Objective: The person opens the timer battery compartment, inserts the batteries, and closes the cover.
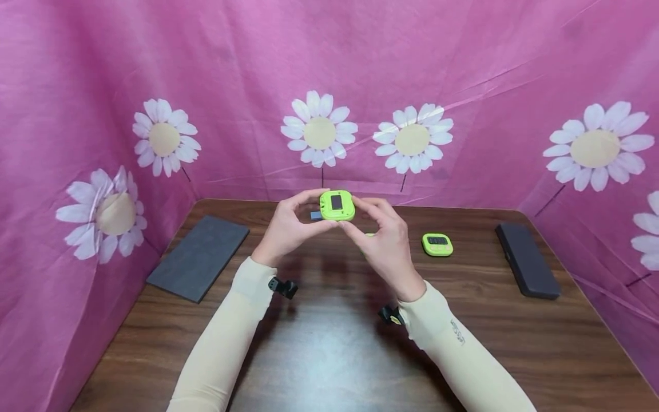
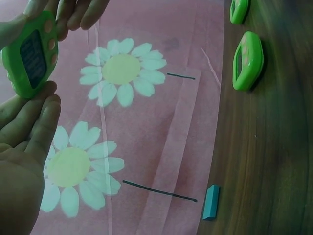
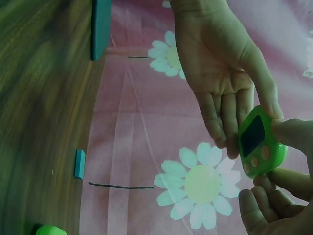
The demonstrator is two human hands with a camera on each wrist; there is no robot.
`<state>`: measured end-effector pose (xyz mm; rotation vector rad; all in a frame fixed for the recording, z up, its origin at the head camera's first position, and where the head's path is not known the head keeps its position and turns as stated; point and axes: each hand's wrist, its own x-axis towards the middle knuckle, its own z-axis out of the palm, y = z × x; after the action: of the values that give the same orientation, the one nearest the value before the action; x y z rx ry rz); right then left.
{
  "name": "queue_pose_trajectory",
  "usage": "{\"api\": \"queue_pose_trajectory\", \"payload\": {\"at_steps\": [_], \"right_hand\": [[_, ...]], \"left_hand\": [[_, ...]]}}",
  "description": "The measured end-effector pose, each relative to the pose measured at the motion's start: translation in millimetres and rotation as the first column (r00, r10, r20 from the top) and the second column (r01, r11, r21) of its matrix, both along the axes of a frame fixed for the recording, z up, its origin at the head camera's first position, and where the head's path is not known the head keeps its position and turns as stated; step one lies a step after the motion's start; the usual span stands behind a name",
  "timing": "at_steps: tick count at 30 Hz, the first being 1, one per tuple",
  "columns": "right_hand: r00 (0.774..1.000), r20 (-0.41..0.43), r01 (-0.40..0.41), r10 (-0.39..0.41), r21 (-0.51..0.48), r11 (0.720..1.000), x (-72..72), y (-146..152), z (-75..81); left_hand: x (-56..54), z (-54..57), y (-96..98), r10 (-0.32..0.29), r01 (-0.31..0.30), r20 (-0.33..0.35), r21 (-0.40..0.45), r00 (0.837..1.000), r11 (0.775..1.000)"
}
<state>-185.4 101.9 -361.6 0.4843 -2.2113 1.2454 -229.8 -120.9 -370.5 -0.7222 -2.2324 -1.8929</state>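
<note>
My two hands hold up a lime-green digital timer (image 1: 337, 205) above the far part of the table. Its back, with a dark rectangle, faces the head view; its screen and round buttons show in both wrist views. The left hand (image 1: 289, 224) grips one side between thumb and fingers, and the right hand (image 1: 387, 242) pinches the opposite side. Behind the right hand, a second green timer (image 1: 368, 235) is mostly hidden. A third green timer (image 1: 437, 244) lies screen up to the right. A small blue block (image 1: 316, 216) rests on the table just beyond the left hand.
A dark grey flat board (image 1: 199, 257) lies at the table's left side. At the right lies a long black case (image 1: 527, 260). A pink cloth (image 1: 247, 68) printed with daisies hangs around the back and sides of the wooden table (image 1: 329, 355).
</note>
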Motion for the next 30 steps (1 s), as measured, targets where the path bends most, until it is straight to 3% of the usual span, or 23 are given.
{"api": "queue_pose_trajectory", "payload": {"at_steps": [9,13,18,26,30], "right_hand": [[0.989,-0.149,0.021,-0.003,0.115,0.993,2.7,0,1.2],[0.987,-0.160,0.003,0.015,0.113,0.994,2.9,3,1.8],[0.986,-0.154,-0.042,0.061,0.126,0.991,0.4,8,2.8],[0.983,-0.165,-0.047,0.081,0.204,0.978,-1.2,15,4.3],[0.984,-0.150,-0.063,0.095,0.202,0.977,-2.5,16,3.5]], "left_hand": [[0.2,-0.1,-1.6,-0.045,0.043,0.044,0.041,0.998,0.998],[2.0,-0.2,-2.9,-0.071,0.068,0.050,0.054,0.996,0.996],[3.2,0.4,-5.9,-0.065,0.064,0.031,0.028,0.997,0.998],[3.0,0.9,-5.0,-0.051,0.052,0.023,-0.045,0.998,0.998],[3.8,3.9,-2.3,-0.070,0.071,0.029,-0.029,0.997,0.997]]}}
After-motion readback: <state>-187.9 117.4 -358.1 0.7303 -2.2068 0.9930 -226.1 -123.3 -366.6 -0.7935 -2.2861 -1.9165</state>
